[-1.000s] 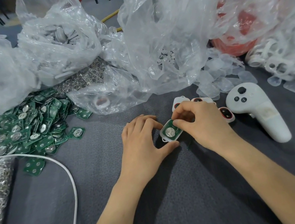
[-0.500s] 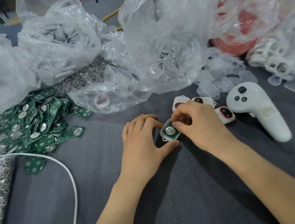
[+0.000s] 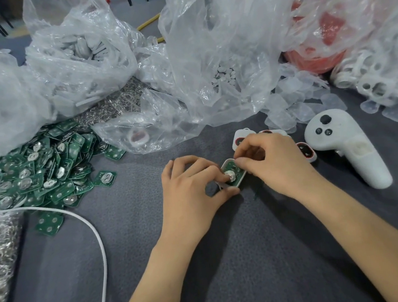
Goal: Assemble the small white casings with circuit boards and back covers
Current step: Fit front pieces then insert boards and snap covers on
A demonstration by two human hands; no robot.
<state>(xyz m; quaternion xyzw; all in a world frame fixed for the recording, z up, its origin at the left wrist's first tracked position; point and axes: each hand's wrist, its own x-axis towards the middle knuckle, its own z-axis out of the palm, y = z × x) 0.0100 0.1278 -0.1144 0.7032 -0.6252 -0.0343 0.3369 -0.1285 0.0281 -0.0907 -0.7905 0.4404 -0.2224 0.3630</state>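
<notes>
Both my hands meet on one small white casing [image 3: 237, 183] down at the grey surface [image 3: 231, 259]. My left hand [image 3: 192, 189] pinches its near end between thumb and forefinger. My right hand [image 3: 272, 162] curls its fingers over the far end, against the green circuit board [image 3: 232, 167] seated inside. More casings [image 3: 307, 151] lie just behind my right hand, and a heap of boards [image 3: 32, 171] lies well to the left.

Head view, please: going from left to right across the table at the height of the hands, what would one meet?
Circuit board pile → left hand → casing → right hand → controller.
</notes>
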